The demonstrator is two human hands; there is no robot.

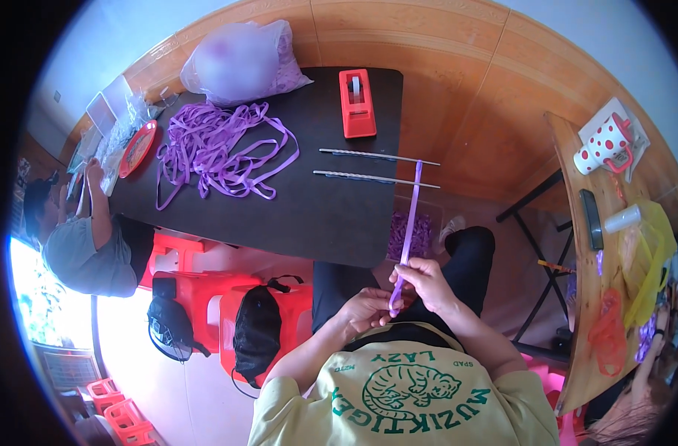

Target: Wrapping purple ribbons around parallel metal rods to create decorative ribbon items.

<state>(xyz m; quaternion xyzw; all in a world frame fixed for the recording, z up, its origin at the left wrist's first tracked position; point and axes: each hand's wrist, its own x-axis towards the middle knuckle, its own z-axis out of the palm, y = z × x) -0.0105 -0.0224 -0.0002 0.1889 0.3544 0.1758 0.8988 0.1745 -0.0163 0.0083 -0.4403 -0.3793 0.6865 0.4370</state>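
Right hand point(422, 286) has thumb and fingers pinched round a long, flat purple ribbon point(408, 230); left hand point(365, 306), fingers curled in, looks to be pinching its bottom end. The ribbon runs straight away from the hands to two thin grey metal rods point(376, 155) poking past the right edge of the black table point(302, 223), crosswise to them. Right hand's nearer the rods. Can't tell if it loops round them, and fingers hide the tail.
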